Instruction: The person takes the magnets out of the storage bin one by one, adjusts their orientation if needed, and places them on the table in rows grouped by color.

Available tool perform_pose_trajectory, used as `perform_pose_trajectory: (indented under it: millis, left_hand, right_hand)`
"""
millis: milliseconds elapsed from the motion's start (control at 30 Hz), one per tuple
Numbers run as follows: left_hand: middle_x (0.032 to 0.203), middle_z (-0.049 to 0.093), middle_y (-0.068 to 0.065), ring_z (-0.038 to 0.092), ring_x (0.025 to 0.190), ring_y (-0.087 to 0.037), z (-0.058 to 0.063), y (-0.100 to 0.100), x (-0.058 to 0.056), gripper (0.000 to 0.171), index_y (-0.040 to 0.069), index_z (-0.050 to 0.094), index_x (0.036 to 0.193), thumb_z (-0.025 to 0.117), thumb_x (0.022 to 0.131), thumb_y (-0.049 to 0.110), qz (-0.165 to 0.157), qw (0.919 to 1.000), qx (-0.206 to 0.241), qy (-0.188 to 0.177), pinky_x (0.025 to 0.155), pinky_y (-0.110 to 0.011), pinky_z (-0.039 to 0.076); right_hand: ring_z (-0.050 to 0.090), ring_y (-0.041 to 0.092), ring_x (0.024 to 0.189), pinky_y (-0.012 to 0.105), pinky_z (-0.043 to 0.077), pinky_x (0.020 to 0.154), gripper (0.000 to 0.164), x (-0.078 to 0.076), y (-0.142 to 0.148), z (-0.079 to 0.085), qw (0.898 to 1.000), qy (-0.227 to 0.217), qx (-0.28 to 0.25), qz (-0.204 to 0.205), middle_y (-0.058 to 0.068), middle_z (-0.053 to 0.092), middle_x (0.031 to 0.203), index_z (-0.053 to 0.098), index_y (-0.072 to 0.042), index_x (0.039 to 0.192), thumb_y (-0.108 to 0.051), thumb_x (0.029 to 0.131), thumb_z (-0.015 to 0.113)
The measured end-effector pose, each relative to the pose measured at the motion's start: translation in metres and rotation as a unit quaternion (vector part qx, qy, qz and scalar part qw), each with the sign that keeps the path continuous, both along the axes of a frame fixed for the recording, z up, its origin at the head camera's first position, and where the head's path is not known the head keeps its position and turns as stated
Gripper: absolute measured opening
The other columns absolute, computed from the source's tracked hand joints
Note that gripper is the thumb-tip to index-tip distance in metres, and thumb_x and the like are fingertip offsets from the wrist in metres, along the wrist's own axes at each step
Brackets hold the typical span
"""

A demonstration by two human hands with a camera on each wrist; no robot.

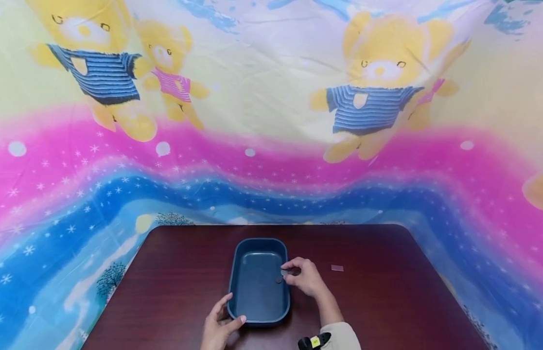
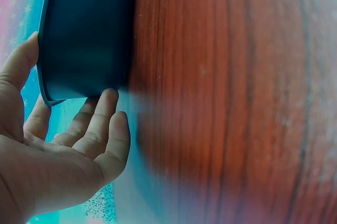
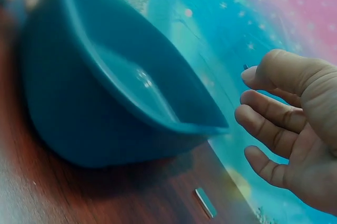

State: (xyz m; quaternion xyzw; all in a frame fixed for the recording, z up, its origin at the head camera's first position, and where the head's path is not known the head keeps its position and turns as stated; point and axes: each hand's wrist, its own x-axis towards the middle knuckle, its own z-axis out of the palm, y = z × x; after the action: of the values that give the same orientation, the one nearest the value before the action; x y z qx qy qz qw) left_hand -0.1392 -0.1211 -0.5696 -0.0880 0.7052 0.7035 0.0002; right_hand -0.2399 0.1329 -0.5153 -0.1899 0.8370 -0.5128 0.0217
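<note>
A dark blue, deep rectangular tub (image 1: 259,291) with rounded corners stands on the table. My left hand (image 1: 217,326) grips its near left corner, thumb on the near rim and index finger at the left rim. In the left wrist view, the other fingers of the left hand (image 2: 73,155) lie low against the tub wall (image 2: 84,50). Over the tub's right rim, my right hand (image 1: 307,279) pinches a small, thin greyish piece (image 1: 284,273) between thumb and fingers. Only a dark tip of that piece (image 3: 246,67) shows in the right wrist view; its kind cannot be told.
A small flat rectangular piece (image 1: 337,268) lies on the dark reddish wooden table (image 1: 385,291), right of the tub. Behind the table hangs a colourful cloth (image 1: 253,121) printed with bears. A black band with a yellow label (image 1: 315,341) is on the right wrist, by a pale sleeve (image 1: 342,336).
</note>
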Motion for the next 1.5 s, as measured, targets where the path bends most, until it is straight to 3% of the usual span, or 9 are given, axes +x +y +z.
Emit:
perform_pose_trajectory:
  millis: [133, 433, 767, 1267, 1500]
  left_hand:
    - [0.122, 0.048, -0.035, 0.062, 0.086, -0.029, -0.001, -0.001, -0.001, 0.076, -0.003, 0.04, 0.136, 0.079, 0.071, 0.003, -0.003, 1.0, 0.004, -0.001, 0.069, -0.033, 0.052]
    - [0.121, 0.049, -0.035, 0.063, 0.082, -0.029, 0.001, -0.002, -0.003, 0.075, -0.001, 0.041, 0.137, 0.079, 0.072, 0.006, -0.003, 0.9999, -0.011, -0.002, 0.067, -0.034, 0.052]
    - [0.12, 0.049, -0.035, 0.063, 0.082, -0.028, 0.001, -0.002, -0.004, 0.077, -0.002, 0.04, 0.137, 0.079, 0.071, 0.004, 0.0, 1.0, -0.003, -0.001, 0.067, -0.033, 0.052]
    - [0.123, 0.047, -0.036, 0.063, 0.084, -0.028, -0.002, 0.0, -0.002, 0.078, -0.003, 0.037, 0.138, 0.078, 0.072, -0.001, -0.006, 0.9995, 0.032, -0.001, 0.068, -0.033, 0.052]
    - [0.126, 0.044, -0.036, 0.062, 0.082, -0.028, -0.002, -0.002, 0.0, 0.076, -0.003, 0.04, 0.137, 0.079, 0.071, 0.002, -0.004, 0.9998, 0.017, -0.001, 0.068, -0.032, 0.052]
  right_hand:
    - [0.059, 0.018, 0.081, 0.028, 0.05, 0.065, 0.02, 0.001, 0.01, -0.001, 1.0, -0.018, 0.007, -0.018, 0.005, 0.061, 0.097, 0.068, -0.002, 0.101, -0.003, 0.081, 0.068]
    - [0.058, 0.018, 0.081, 0.03, 0.05, 0.068, 0.016, 0.005, 0.027, -0.006, 0.998, -0.012, 0.034, -0.047, 0.006, 0.06, 0.099, 0.069, -0.006, 0.096, -0.007, 0.08, 0.071]
    - [0.057, 0.016, 0.073, 0.03, 0.047, 0.063, 0.017, 0.009, 0.04, -0.025, 0.996, -0.036, 0.05, -0.067, 0.002, 0.061, 0.083, 0.069, -0.004, 0.088, -0.005, 0.073, 0.077]
    - [0.056, 0.011, 0.064, 0.026, 0.046, 0.056, 0.018, 0.019, 0.051, -0.06, 0.994, -0.052, 0.055, -0.078, 0.001, 0.063, 0.076, 0.07, -0.003, 0.084, -0.001, 0.067, 0.077]
    - [0.055, 0.012, 0.064, 0.026, 0.045, 0.057, 0.019, 0.022, 0.051, -0.071, 0.993, -0.042, 0.058, -0.09, 0.002, 0.06, 0.078, 0.071, -0.003, 0.084, 0.0, 0.066, 0.077]
